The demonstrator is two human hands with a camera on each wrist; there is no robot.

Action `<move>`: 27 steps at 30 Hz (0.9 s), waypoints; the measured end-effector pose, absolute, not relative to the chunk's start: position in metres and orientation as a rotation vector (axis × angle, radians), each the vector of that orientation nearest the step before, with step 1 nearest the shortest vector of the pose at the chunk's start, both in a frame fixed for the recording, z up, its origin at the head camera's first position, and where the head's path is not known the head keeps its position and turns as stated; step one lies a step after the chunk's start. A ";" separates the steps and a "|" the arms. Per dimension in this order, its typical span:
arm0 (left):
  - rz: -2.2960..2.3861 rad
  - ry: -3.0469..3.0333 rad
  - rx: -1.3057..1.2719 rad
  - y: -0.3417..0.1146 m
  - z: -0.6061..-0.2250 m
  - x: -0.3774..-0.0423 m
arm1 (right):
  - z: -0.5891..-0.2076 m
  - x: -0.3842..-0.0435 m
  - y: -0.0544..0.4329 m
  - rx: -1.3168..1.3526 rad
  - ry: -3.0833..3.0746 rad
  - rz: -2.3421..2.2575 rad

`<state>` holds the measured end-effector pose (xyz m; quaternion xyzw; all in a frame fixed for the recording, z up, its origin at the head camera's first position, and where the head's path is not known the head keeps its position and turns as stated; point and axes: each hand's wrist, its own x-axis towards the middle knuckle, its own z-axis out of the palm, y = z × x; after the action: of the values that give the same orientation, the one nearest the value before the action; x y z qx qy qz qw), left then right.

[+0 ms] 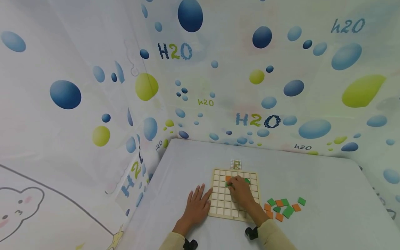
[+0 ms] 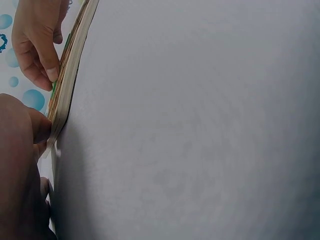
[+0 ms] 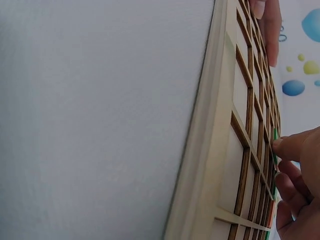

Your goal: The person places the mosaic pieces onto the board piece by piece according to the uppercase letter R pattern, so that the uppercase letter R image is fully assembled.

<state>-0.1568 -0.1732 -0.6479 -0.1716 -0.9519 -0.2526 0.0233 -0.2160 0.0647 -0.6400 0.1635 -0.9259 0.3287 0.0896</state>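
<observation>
A wooden grid board (image 1: 219, 204) with square cells lies on the table. My right hand (image 1: 242, 191) is over its upper part, fingers bent, pinching a small green tile (image 1: 227, 185) at a cell; the fingers hide part of it. Just above that tile an orange tile (image 1: 228, 178) sits in the grid, and a green piece (image 1: 247, 180) lies to the right of the hand. My left hand (image 1: 197, 205) rests with spread fingers at the board's left edge, its fingertips touching the rim (image 2: 64, 107) in the left wrist view.
Loose orange and green tiles, including a large green square (image 1: 288, 211), lie scattered right of the board. A small printed pattern card (image 1: 236, 164) is behind the board. The white table (image 1: 325, 201) meets a patterned curtain (image 1: 225, 83) at its back and left.
</observation>
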 end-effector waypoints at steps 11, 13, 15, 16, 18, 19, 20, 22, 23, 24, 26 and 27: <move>-0.807 -2.938 -0.532 -0.172 -0.645 -0.156 | -0.640 -0.214 0.064 0.406 -2.782 1.018; -0.791 -2.953 -0.531 -0.172 -0.644 -0.156 | -0.640 -0.212 0.066 0.385 -2.783 1.044; -0.781 -2.963 -0.534 -0.172 -0.644 -0.156 | -0.639 -0.209 0.070 0.345 -2.782 1.102; -0.778 -2.964 -0.540 -0.172 -0.645 -0.156 | -0.638 -0.207 0.073 0.322 -2.781 1.126; -0.780 -2.964 -0.546 -0.172 -0.646 -0.156 | -0.636 -0.203 0.080 0.264 -2.779 1.176; -0.779 -2.963 -0.546 -0.173 -0.647 -0.156 | -0.635 -0.202 0.084 0.234 -2.779 1.192; -0.779 -2.960 -0.546 -0.173 -0.648 -0.156 | -0.633 -0.201 0.089 0.209 -2.777 1.202; -0.791 -2.959 -0.534 -0.175 -0.651 -0.157 | -0.632 -0.198 0.099 0.178 -2.770 1.190; -0.790 -2.964 -0.524 -0.176 -0.653 -0.157 | -0.630 -0.197 0.104 0.165 -2.762 1.181; -0.794 -2.964 -0.518 -0.176 -0.654 -0.157 | -0.630 -0.195 0.109 0.140 -2.763 1.168; -0.793 -2.970 -0.507 -0.177 -0.657 -0.158 | -0.629 -0.191 0.121 0.097 -2.765 1.152; -0.797 -2.976 -0.499 -0.178 -0.658 -0.158 | -0.629 -0.189 0.127 0.068 -2.771 1.138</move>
<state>-0.1578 -0.1778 -0.6584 -0.1600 -0.9534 -0.2554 0.0103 -0.1891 0.1273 -0.6286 0.0226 -0.9224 0.3788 0.0727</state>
